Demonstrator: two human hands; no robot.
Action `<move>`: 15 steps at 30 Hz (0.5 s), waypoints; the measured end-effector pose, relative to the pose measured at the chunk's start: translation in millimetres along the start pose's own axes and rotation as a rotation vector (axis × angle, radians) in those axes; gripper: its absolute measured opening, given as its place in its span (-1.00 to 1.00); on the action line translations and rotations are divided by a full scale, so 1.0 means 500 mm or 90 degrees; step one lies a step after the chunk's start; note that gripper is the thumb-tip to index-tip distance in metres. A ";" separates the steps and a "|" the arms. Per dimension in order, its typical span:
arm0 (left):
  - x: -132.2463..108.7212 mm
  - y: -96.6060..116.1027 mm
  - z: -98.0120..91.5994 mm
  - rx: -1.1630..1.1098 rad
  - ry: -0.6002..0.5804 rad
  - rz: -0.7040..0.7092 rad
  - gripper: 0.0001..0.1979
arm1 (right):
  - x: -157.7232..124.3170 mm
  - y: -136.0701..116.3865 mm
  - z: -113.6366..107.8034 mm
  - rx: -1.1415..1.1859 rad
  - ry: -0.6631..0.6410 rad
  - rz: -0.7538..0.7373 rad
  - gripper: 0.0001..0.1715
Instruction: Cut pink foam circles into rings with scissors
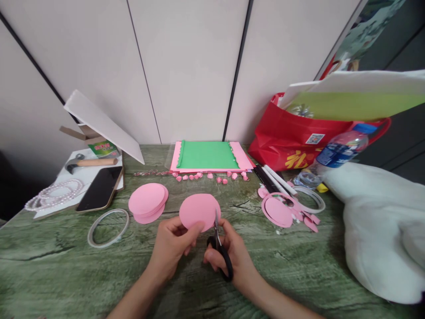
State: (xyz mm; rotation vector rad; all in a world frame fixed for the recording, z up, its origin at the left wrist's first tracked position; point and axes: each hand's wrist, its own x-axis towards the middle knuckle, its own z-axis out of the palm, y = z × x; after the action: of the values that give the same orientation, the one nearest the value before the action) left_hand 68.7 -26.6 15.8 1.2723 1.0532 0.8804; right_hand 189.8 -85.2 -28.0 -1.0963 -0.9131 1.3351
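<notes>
My left hand [175, 243] pinches a pink paper circle [198, 210] by its lower edge, thumb on top. In my right hand [230, 250] is a pair of black-handled scissors [223, 257], its blades pointing away from me and lying at the circle's right edge. Whether the blades are parted is hard to make out. Left of the circle lies a stack of pink paper discs [148, 199]. Off to the right, pink paper rings and scraps [278, 212] lie in a loose pile.
A tape roll [108, 228], phone [100, 188], hammer [94, 162] and beads [56, 195] lie left. Behind are small pink paper rolls [210, 176] and green paper [207, 155]. Markers [279, 179], a red bag [282, 137], bottle [341, 150] and white plush-like item [381, 239] stand right.
</notes>
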 end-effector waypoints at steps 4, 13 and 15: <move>-0.001 0.003 0.001 -0.010 -0.002 0.007 -0.76 | 0.000 -0.003 0.000 0.004 -0.005 -0.001 -0.27; -0.004 0.002 0.003 -0.118 -0.080 -0.014 -0.80 | 0.002 0.003 0.005 0.045 -0.025 -0.001 -0.23; -0.003 0.000 0.003 -0.101 -0.068 -0.011 -0.77 | 0.002 0.006 0.005 0.043 -0.029 0.001 -0.25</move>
State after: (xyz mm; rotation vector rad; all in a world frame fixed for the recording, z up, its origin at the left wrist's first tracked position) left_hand 69.4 -28.7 15.9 1.1623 0.8920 0.8559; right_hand 186.8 -84.4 -30.5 -1.0181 -0.8940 1.3866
